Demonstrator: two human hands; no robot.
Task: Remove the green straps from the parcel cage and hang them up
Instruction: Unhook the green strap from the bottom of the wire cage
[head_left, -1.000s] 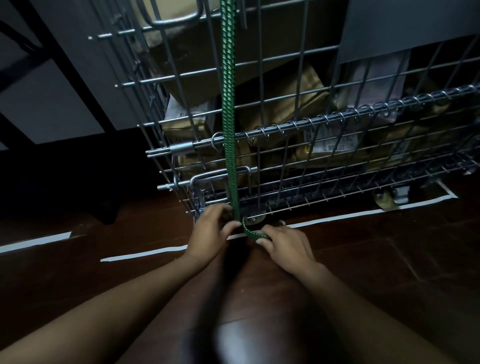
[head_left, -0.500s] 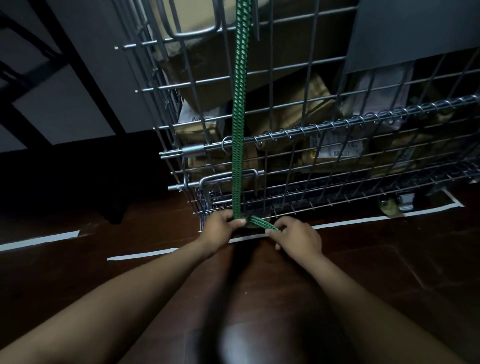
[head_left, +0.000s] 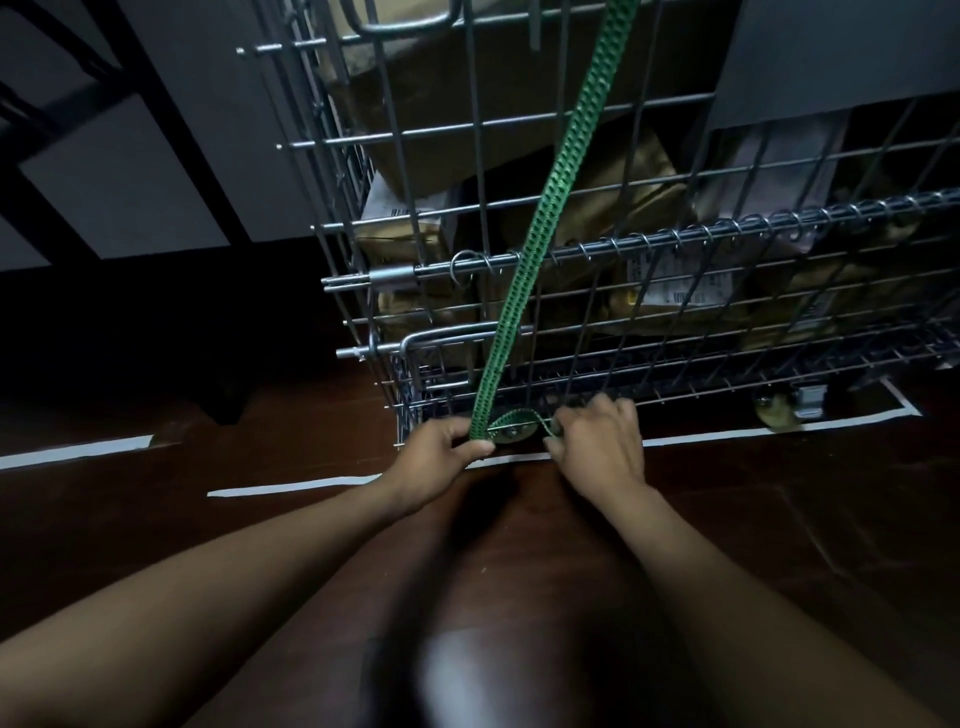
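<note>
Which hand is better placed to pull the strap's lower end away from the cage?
Probably the right hand: it pinches the short end of the strap at the cage bottom, while the left hand holds the long run.

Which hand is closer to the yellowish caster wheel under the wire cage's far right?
Right. The right hand, pinching the green woven strap, is left of the yellowish caster wheel; the left hand, gripping the strap, is farther left.
</note>
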